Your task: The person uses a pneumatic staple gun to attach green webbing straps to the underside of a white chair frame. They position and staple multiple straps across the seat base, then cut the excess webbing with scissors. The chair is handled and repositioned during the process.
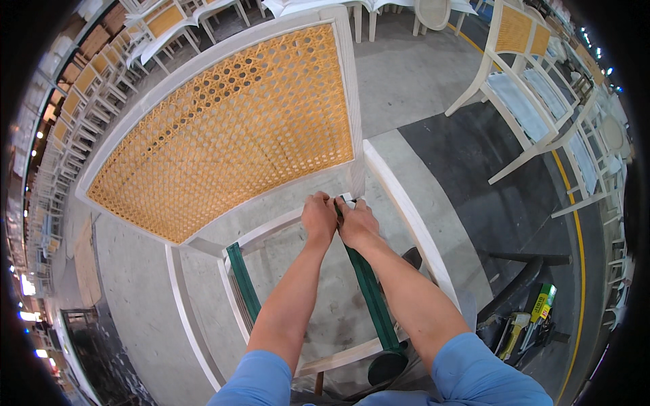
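A pale wooden chair frame (405, 210) with a woven cane back (237, 128) stands in front of me. My left hand (318, 218) and my right hand (359, 222) meet at its corner below the backrest, both with fingers closed. Pinched between them is the dark end of a green strip (369, 291), which runs under my right forearm along the seat frame. A small white piece (349, 197) shows just past my fingertips. Another green strip (244, 281) lies along the opposite seat rail. At the near end sits a dark green round thing (388, 367), perhaps a roll.
Tools with yellow-green parts (528, 321) lie to the right by a dark metal stand (518, 284). Cane-backed chairs (528, 88) stand at the far right, and rows of chairs (95, 88) line the left. A yellow floor line (579, 250) curves along the right.
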`<action>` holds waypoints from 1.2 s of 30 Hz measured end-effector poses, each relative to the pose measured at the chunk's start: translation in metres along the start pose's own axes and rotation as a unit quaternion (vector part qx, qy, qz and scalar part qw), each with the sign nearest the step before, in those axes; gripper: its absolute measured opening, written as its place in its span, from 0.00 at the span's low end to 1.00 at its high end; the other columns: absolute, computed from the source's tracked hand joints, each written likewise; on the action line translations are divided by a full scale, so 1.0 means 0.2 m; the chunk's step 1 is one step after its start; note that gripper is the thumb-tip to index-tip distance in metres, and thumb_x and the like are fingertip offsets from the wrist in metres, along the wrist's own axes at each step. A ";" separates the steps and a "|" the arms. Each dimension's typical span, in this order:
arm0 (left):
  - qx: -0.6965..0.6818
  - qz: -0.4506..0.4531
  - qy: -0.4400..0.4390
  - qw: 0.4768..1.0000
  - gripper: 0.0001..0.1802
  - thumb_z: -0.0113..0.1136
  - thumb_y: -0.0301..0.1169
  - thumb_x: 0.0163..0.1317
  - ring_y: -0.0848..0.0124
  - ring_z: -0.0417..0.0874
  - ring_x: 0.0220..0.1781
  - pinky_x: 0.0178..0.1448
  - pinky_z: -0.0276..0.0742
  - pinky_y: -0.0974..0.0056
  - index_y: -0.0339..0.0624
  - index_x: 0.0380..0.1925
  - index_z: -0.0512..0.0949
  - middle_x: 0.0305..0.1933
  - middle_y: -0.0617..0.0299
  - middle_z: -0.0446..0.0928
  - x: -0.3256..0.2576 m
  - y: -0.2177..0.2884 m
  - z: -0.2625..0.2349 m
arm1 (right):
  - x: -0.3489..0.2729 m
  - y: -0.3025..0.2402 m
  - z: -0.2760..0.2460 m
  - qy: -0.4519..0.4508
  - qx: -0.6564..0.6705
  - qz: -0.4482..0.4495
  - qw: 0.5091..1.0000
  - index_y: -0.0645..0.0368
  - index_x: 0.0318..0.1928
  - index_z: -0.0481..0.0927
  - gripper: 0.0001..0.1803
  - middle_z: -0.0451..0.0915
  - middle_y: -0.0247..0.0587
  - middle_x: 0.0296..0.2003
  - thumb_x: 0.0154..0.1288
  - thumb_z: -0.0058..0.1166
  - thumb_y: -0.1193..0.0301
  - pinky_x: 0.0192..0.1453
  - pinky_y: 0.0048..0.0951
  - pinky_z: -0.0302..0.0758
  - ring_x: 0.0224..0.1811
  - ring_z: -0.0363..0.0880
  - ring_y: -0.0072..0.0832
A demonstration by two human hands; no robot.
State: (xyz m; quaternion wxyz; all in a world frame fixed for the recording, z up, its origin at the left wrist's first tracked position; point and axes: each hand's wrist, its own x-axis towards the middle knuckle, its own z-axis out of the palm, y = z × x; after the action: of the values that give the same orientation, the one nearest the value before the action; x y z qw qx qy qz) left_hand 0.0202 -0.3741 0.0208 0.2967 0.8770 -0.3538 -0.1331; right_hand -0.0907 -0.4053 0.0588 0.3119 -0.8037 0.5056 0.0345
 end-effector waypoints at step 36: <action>0.278 0.173 -0.187 0.926 0.36 0.55 0.31 0.76 0.55 0.60 0.89 0.86 0.58 0.33 0.54 0.84 0.62 0.90 0.67 0.56 0.10 0.02 -0.13 | -2.06 2.07 -0.64 0.203 0.092 0.443 0.869 0.65 0.61 0.83 0.37 0.89 0.58 0.53 0.49 0.80 0.66 0.63 0.46 0.81 0.58 0.88 0.53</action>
State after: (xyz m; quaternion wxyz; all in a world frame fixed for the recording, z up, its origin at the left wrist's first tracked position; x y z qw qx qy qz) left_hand 0.0445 -0.3795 0.0427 -0.0117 0.8088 -0.5717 -0.1373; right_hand -0.6706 -0.2696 0.1223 0.2270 -0.4525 0.8614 -0.0412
